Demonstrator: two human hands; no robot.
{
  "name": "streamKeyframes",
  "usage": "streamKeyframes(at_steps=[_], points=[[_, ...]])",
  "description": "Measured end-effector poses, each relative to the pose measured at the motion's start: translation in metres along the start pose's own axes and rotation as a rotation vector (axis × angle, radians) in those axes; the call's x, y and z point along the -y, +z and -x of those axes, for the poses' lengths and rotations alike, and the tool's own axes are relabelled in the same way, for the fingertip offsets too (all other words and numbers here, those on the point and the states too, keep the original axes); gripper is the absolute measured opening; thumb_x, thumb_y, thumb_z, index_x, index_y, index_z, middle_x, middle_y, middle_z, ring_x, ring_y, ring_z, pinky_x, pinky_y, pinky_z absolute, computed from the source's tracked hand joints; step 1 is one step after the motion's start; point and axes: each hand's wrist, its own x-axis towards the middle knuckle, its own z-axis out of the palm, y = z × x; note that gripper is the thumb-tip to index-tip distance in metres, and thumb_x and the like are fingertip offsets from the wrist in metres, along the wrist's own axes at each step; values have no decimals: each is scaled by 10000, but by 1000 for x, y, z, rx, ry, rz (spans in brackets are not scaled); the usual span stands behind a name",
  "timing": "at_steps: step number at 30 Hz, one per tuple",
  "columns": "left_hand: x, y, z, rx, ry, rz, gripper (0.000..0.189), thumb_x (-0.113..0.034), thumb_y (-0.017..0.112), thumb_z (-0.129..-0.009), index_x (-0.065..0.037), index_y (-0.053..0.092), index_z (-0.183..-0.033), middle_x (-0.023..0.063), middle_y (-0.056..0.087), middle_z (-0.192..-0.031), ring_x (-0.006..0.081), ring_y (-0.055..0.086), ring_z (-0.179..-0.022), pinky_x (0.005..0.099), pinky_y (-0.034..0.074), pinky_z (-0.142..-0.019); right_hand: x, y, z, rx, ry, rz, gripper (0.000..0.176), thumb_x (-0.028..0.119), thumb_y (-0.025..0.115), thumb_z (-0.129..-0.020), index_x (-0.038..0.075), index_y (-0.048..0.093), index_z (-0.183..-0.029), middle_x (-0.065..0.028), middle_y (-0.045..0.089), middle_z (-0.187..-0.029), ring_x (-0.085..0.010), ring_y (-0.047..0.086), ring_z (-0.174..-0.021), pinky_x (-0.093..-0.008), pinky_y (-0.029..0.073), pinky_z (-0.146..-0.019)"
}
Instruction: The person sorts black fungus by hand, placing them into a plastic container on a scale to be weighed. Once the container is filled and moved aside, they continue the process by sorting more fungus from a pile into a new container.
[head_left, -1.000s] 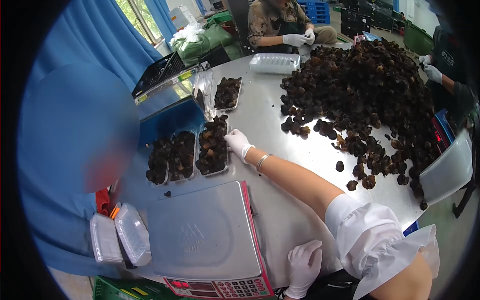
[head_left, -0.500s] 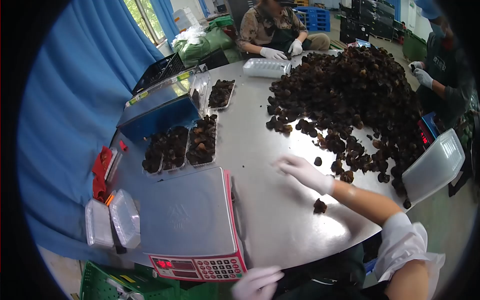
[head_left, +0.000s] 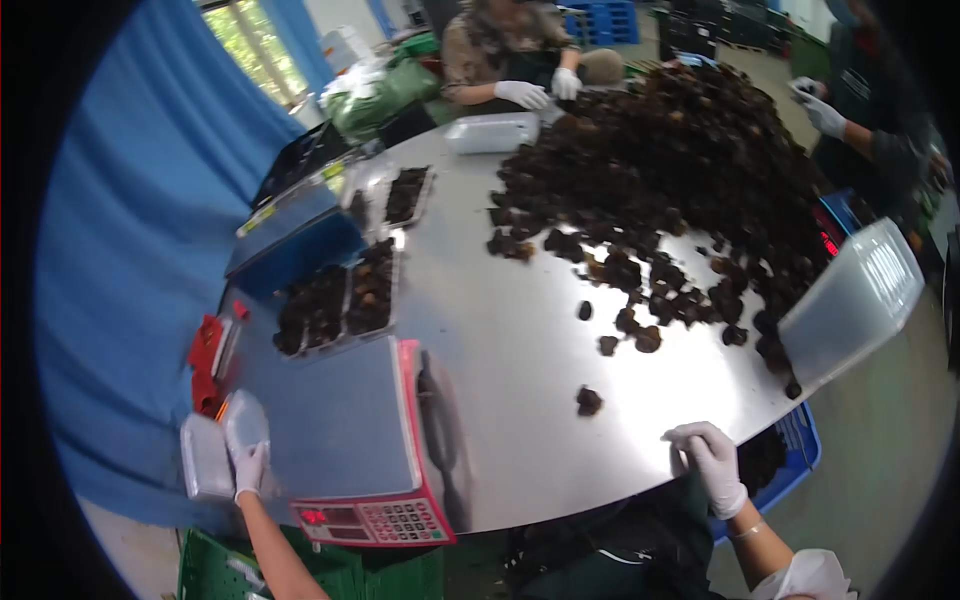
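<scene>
At the left table edge my left hand [head_left: 252, 470], in a white glove, has its fingers closed on the lower edge of a clear plastic tray [head_left: 245, 422]. A second clear tray [head_left: 205, 458] stands beside it. Right of them is a red-and-white digital scale [head_left: 345, 425] with a bare platform and blurred red digits. My gloved right hand [head_left: 712, 465] hovers at the near table edge, fingers loosely stretched to the left, holding nothing. A single dark, wood-ear-like mushroom piece [head_left: 588, 402] lies on the metal table [head_left: 510, 420] left of it.
A large heap of dark mushroom pieces [head_left: 670, 150] covers the far right. Filled trays [head_left: 370, 290] stand behind the scale. A stack of clear trays [head_left: 855, 300] leans at the right edge, above a blue basket [head_left: 800, 450]. Two gloved co-workers are across the table.
My left hand has moved from in front of the scale leftward to the clear trays. My right hand has drawn back from mid-table to the near edge. The camera view has shifted.
</scene>
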Motion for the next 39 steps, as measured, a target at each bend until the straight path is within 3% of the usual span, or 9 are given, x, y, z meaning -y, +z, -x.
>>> streamKeyframes(at_steps=[3,7,12,16,19,26,31,34,39], points=[[-12,28,-14,-77,205,-27,384,-329,651,-965,48,711,-1007,84,696,-790,189,610,-659,349,490,-632,-14,8,0,-89,-363,295,201,-46,531,-954,0,706,-1041,-74,702,-981,-109,610,-795,-250,498,-724],[-1,29,-12,-395,249,-216,346,-292,709,-921,51,733,-880,145,697,-720,221,633,-666,399,512,-697,-11,13,0,-112,-121,191,190,-40,544,-924,-7,707,-1017,-114,721,-996,-212,688,-928,-307,529,-840],[-2,32,-21,-376,158,-220,332,-271,681,-932,47,714,-844,191,672,-701,270,632,-657,413,494,-698,-15,13,-2,-118,-235,312,179,-28,566,-898,1,715,-994,-128,721,-966,-259,694,-899,-344,536,-840],[18,32,-46,-443,269,-158,336,-261,685,-927,42,693,-780,131,620,-624,218,561,-579,390,462,-621,-18,18,-7,-154,-373,398,186,-29,580,-874,15,722,-986,-126,720,-940,-280,694,-887,-352,540,-840],[17,26,-40,-293,119,-14,345,-233,677,-930,32,661,-709,23,550,-585,123,485,-547,325,391,-532,-17,20,-7,-193,-340,414,189,-31,589,-861,22,726,-980,-126,720,-927,-281,696,-883,-351,542,-825],[42,22,-72,-466,36,211,292,-197,628,-974,43,644,-810,66,597,-678,145,508,-595,333,418,-588,-16,16,-8,-189,-418,453,190,-37,607,-847,32,730,-975,-126,729,-929,-288,705,-859,-357,553,-789],[-74,-32,23,-917,506,103,254,-170,595,-1000,48,632,-876,91,608,-734,166,524,-647,340,435,-639,-21,12,-7,-152,-454,445,205,-59,612,-832,35,731,-970,-133,728,-923,-296,709,-859,-364,557,-787],[-136,-17,111,-906,603,38,240,-160,582,-1010,50,627,-902,101,612,-756,174,530,-667,343,442,-659,-20,19,-7,-159,-449,487,193,-56,617,-833,34,729,-962,-132,728,-920,-297,709,-861,-361,558,-791],[-160,43,189,-410,574,-171,191,-136,591,-1017,43,599,-950,147,568,-795,278,512,-707,373,453,-717,-19,19,-11,-202,-519,528,180,-51,627,-833,39,724,-954,-121,725,-917,-289,704,-865,-362,555,-793]])
